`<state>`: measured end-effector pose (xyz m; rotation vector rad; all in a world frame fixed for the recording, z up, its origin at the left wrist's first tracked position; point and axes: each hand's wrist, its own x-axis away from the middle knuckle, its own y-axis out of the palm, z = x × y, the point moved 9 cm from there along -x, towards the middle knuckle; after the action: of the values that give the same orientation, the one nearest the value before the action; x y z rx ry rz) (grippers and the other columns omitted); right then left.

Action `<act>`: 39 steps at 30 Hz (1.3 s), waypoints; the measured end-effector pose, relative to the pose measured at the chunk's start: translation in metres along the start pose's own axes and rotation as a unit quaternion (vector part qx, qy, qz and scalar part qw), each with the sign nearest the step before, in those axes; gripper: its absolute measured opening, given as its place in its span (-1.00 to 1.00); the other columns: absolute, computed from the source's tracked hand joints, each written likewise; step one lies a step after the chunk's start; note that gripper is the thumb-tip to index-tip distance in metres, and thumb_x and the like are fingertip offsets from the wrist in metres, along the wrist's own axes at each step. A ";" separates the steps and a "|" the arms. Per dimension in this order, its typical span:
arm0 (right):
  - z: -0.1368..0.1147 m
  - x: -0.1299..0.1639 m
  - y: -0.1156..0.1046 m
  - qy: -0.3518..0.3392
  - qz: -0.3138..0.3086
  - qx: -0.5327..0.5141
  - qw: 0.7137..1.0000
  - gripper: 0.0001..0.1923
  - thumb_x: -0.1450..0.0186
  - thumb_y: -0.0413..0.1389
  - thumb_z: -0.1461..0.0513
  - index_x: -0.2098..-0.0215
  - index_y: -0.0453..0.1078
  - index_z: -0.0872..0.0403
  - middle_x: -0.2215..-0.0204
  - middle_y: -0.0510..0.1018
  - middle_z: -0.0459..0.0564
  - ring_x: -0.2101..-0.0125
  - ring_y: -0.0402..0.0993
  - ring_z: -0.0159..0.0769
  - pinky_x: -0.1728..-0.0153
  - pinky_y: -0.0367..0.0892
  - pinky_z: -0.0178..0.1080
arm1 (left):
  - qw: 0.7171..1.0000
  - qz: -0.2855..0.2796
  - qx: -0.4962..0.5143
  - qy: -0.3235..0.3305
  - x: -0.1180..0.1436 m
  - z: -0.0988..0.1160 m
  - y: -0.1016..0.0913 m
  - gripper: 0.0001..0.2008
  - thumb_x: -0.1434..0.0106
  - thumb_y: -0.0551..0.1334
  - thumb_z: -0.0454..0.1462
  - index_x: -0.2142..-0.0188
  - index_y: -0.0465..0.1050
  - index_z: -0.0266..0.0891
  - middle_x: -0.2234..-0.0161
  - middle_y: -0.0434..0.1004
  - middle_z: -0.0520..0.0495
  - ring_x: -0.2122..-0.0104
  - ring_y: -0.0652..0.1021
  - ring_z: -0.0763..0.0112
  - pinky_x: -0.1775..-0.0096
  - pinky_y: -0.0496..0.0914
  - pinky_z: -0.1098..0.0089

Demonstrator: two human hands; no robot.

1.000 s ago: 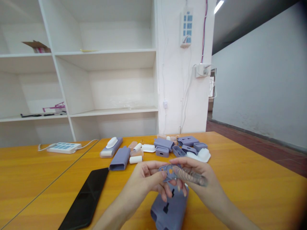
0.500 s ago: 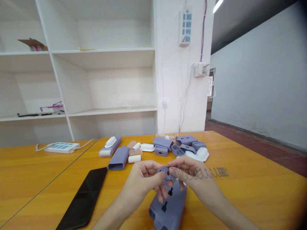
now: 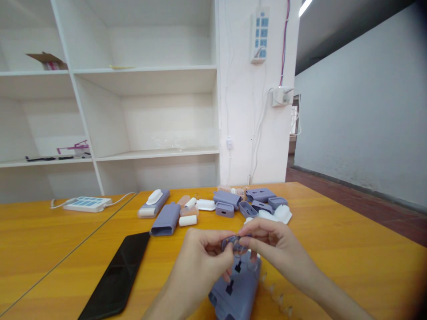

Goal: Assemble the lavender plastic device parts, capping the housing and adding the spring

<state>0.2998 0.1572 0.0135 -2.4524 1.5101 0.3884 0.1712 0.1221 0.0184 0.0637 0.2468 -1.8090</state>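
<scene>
My left hand (image 3: 203, 258) pinches a small purple plastic piece (image 3: 227, 242) between thumb and fingers. From the other side, my right hand (image 3: 278, 244) grips the end of a thin metal coil spring (image 3: 271, 290) against that piece. The rest of the spring dangles below my right hand, blurred and stretched. Fingertips partly cover the piece, so how the spring end sits in it cannot be made out. Under both hands lies a larger purple housing (image 3: 240, 289) with black T-shaped marks or slots on its face.
A black phone-like slab (image 3: 116, 275) lies to the left. Purple housings (image 3: 167, 218), purple caps (image 3: 224, 209), white cylinders (image 3: 188, 220) and white covers (image 3: 283, 214) spread across the back of the table (image 3: 333, 249). A power strip (image 3: 87, 204) rests at far left, before white shelves (image 3: 156, 154).
The spring, which stretched out to the right over my right wrist, now hangs downward below the hand. The purple piece has tilted, and my hands stay close together.
</scene>
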 end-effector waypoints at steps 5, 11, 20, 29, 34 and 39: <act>-0.009 0.005 0.000 -0.039 -0.008 0.032 0.999 -0.93 -0.32 0.30 0.20 0.24 0.61 0.02 0.39 0.72 -0.07 0.41 0.66 -0.31 0.33 0.59 -0.33 | 0.996 -0.002 -0.081 0.028 0.004 0.006 0.000 -0.75 -0.30 0.22 -0.31 0.17 0.70 -0.21 0.58 0.46 0.09 0.64 0.36 0.61 0.54 0.38 0.57; -0.027 0.018 0.001 -0.134 0.071 0.047 0.987 -0.89 -0.37 0.24 0.24 0.16 0.58 -0.11 0.32 0.70 -0.13 0.39 0.71 -0.23 0.28 0.66 -0.24 | 0.991 0.095 0.050 0.075 0.002 0.015 -0.016 -0.84 -0.24 0.35 -0.24 0.22 0.68 -0.25 0.54 0.56 0.01 0.55 0.49 0.50 0.52 0.38 0.57; -0.047 0.033 0.003 -0.187 0.161 0.040 0.968 -0.95 -0.36 0.25 0.20 0.24 0.55 -0.13 0.40 0.67 -0.17 0.46 0.64 -0.36 0.38 0.56 -0.42 | 0.976 0.052 0.141 0.160 0.006 0.029 -0.015 -0.94 -0.21 0.41 -0.28 0.36 0.69 -0.20 0.39 0.64 -0.04 0.44 0.53 0.51 0.39 0.41 0.57; -0.018 0.023 0.012 -0.049 0.083 0.066 0.993 -0.73 -0.44 0.07 -0.02 0.25 0.45 -0.04 -0.01 0.56 0.04 0.25 0.59 -0.20 0.15 0.52 -0.13 | 0.961 0.105 -0.104 0.234 0.022 0.038 -0.029 -0.85 -0.21 0.29 -0.40 0.49 0.47 -0.24 0.37 0.53 -0.06 0.34 0.57 0.36 0.32 0.40 0.46; -0.021 0.020 0.006 -0.049 0.111 0.146 0.982 -0.79 -0.38 0.17 0.00 0.18 0.43 -0.07 0.01 0.50 0.04 0.00 0.49 -0.05 0.26 0.60 -0.20 | 0.945 0.113 -0.191 0.240 0.025 0.033 -0.030 -0.80 -0.24 0.26 -0.40 0.51 0.40 -0.22 0.43 0.47 0.01 0.46 0.50 0.48 0.39 0.36 0.51; 0.014 0.015 0.026 0.034 0.069 0.041 0.996 -0.60 -0.29 0.27 -0.02 0.02 0.30 -0.09 0.12 0.51 0.02 0.27 0.62 -0.13 0.49 0.56 -0.22 | 0.956 0.137 -0.173 0.192 0.023 0.022 -0.033 -0.89 -0.23 0.25 -0.40 0.42 0.50 -0.23 0.40 0.56 -0.02 0.41 0.57 0.42 0.40 0.44 0.52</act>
<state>0.2815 0.1376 -0.0059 -2.3284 1.6940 0.2642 0.1358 0.1031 0.0398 0.1935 0.7911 -1.4431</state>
